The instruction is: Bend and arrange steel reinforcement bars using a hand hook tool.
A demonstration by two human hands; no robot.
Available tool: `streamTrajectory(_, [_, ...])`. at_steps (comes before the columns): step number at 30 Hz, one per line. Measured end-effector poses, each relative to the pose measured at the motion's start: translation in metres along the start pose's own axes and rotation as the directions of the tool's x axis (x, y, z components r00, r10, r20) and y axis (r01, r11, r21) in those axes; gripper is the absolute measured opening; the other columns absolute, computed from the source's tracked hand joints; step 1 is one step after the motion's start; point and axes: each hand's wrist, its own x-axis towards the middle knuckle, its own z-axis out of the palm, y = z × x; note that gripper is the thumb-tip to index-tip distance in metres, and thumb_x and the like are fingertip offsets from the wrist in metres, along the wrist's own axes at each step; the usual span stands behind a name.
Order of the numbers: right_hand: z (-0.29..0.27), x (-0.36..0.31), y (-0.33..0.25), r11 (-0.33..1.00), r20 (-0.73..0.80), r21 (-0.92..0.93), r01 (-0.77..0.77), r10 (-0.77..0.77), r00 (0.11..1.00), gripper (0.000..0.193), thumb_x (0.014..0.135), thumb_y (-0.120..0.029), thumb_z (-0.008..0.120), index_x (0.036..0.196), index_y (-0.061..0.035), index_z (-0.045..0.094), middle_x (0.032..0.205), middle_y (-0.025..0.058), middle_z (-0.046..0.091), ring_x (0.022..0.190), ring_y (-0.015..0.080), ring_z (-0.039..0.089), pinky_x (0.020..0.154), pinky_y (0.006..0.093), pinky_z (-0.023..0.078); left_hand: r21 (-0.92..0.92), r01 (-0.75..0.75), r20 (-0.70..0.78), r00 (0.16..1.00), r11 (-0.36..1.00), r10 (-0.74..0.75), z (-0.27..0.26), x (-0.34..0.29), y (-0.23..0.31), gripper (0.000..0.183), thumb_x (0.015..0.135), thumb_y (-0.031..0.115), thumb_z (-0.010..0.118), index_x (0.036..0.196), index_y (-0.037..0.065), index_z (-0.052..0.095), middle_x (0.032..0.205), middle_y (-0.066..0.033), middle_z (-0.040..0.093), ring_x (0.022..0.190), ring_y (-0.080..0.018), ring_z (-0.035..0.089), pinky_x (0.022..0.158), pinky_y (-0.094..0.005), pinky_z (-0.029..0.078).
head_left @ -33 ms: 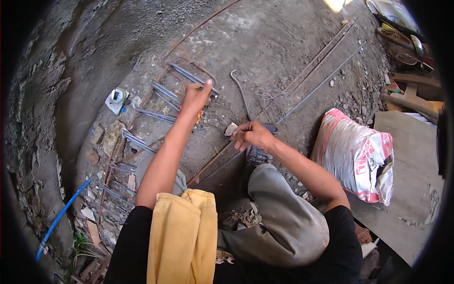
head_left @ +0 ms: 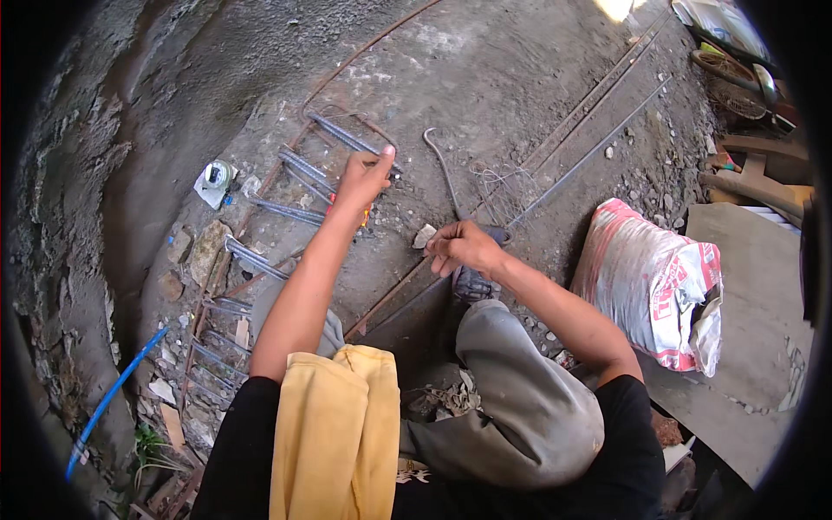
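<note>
My left hand (head_left: 362,184) is closed over the end of a ribbed steel bar frame, its thumb stretched forward. Something red and yellow (head_left: 364,215) shows partly beneath that wrist; its kind is hidden. Ribbed grey bars (head_left: 299,211) and a rusty bent rod (head_left: 374,130) lie around this hand. My right hand (head_left: 466,249) hangs lower, before my shoe, with thumb and fingers pinched together beside a long rusty rod (head_left: 390,295). What the pinch holds is too small to tell. A hooked metal bar (head_left: 442,166) lies on the ground between and beyond my hands.
A tangle of thin wire (head_left: 503,189) lies beside long rods (head_left: 598,139) running to the far right. A red and white sack (head_left: 637,269) stands on a grey board (head_left: 754,347) at the right. At the left are a rough wall (head_left: 69,173) and a blue hose (head_left: 113,403).
My left hand has shifted slightly to the right. My right hand stays in its place, still pinched.
</note>
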Motion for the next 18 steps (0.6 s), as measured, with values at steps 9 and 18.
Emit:
streamTrajectory(9, [0.009,0.017,-0.014,0.999,-0.017,-0.034,0.023,-0.024,1.000,0.020,0.088,-0.015,0.057,0.091,0.0034,0.066,0.075,0.0120,0.069,0.062,0.0164,0.065,0.057,0.0283,0.053,-0.099,0.005,-0.013,1.000,0.995,-0.007,0.005,-0.014,0.007,0.028,0.085,0.014,0.068,0.105,-0.002,0.059,0.086,-0.0074,0.065,0.066,-0.0120,0.059,0.062,-0.0272,0.049])
streamTrajectory(18, [0.017,0.065,0.016,0.950,-0.174,0.223,0.219,-0.182,0.968,0.019,0.095,-0.018,0.057,0.096,-0.0008,0.066,0.083,0.0068,0.069,0.066,0.0128,0.062,0.060,0.0274,0.052,-0.054,-0.001,-0.065,0.998,0.999,-0.002,0.009,-0.023,0.016,0.027,0.088,0.015,0.062,0.108,-0.003,0.061,0.086,-0.0065,0.065,0.066,-0.0132,0.060,0.063,-0.0267,0.049])
